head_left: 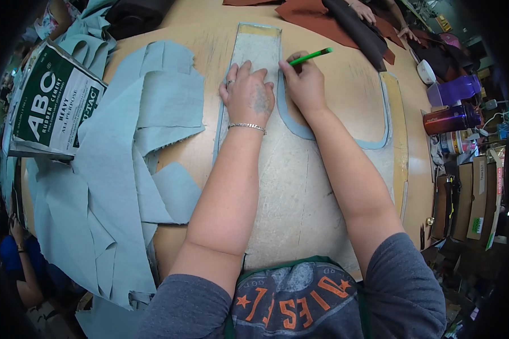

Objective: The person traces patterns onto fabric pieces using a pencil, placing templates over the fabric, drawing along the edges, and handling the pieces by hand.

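Note:
A large grey pattern piece (pixel 280 203) with a narrow upright arm and a curved cutout lies before me over light blue material (pixel 299 129) that shows along its edges. Yellowish strips run along the arm's top end and the right side. My left hand (pixel 248 95) lies palm down on the narrow arm, fingers spread. My right hand (pixel 305 82) grips a green pen or pencil (pixel 311 56) at the arm's right edge, just above the curve. The writing tip is hidden by my fingers.
Light blue cut pieces (pixel 110 148) are heaped at left, beside a rubber cement can (pixel 53 101). Dark rolled material (pixel 138 15) lies at the top left, reddish-brown pieces (pixel 309 17) at the top right near another person's hands (pixel 364 12). Bottles (pixel 449 118) and cardboard boxes (pixel 464 199) line the right.

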### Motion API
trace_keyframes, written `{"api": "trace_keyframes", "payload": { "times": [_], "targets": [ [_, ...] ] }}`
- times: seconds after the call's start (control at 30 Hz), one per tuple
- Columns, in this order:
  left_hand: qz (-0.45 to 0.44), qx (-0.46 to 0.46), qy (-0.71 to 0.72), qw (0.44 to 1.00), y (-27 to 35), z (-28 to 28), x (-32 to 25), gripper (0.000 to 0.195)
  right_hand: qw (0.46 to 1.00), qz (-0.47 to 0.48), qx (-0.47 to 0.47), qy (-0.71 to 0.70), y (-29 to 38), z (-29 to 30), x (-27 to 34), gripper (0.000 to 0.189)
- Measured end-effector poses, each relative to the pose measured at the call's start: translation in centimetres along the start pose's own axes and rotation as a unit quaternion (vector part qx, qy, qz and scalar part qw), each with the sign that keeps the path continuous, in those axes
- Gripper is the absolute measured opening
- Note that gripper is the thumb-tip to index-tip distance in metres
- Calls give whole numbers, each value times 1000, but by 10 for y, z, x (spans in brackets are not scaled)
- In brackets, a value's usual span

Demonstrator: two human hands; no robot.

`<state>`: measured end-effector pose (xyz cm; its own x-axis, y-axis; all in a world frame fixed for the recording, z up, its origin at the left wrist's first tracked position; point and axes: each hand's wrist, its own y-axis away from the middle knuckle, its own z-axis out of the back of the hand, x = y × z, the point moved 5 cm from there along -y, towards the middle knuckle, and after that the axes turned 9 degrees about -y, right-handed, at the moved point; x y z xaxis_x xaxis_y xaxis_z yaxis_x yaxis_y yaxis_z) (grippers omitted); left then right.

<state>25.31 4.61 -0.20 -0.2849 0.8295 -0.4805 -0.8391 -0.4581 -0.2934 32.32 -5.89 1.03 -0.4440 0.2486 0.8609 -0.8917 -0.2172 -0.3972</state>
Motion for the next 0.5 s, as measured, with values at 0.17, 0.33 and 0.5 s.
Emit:
{"api": "trace_keyframes", "payload": {
  "times": [0.17, 0.33, 0.5],
  "targets": [
    [-10, -8, 11, 1000, 0, -3, -3, 27, 992, -17, 120, 36, 78, 28, 35, 14],
    [-27, -24, -19, 999, -1, -5, 5, 27, 989, -23, 127, 76, 97, 102, 24, 10],
    [-63, -53, -53, 995, -3, -7, 6, 27, 976, -169, 127, -46, 110, 209, -27, 8]
  ]
}}
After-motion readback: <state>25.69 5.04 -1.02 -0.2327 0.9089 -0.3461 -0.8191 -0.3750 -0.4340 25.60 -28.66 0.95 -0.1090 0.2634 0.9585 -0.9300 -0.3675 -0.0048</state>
